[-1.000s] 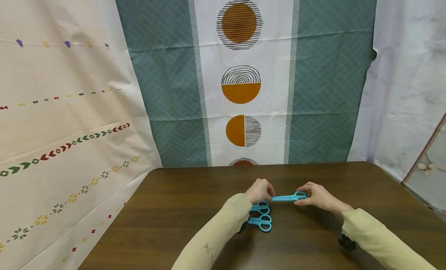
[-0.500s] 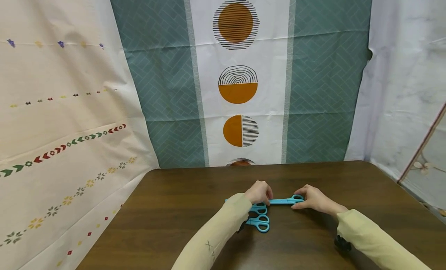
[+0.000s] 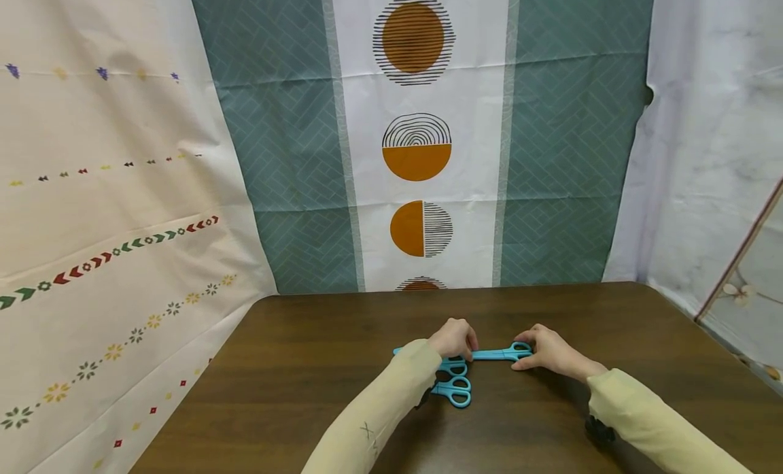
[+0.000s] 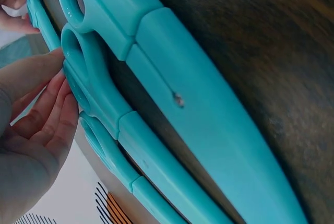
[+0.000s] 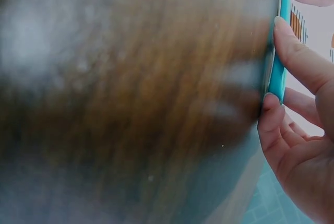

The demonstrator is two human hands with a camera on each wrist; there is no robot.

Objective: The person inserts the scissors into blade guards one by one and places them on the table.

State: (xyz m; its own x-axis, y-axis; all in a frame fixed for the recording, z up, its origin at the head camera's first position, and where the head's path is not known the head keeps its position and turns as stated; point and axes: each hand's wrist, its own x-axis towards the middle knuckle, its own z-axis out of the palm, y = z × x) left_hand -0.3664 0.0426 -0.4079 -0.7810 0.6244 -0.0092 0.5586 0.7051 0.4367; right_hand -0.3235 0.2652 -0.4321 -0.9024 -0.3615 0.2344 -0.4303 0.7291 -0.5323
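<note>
Both hands are on one pair of turquoise scissors, which lies level with its handle loops to the right. My left hand pinches the tip end of its blades between thumb and fingers. At the loops, my right hand holds the handle, thumb on the near side and fingers on the far side. In the left wrist view, more matching scissors lie side by side: a front pair, a middle pair and a far pair. The left sleeve hides most of their blades in the head view.
The dark brown wooden table ends at a back edge. Behind it hangs a teal and white cloth with orange circles. A patterned cream cloth drapes at the left, and a pale marbled cloth at the right.
Both hands have lowered the held scissors slightly toward the table and nearer to me over the last second. The head view has shifted a little. The other scissors stay put.
</note>
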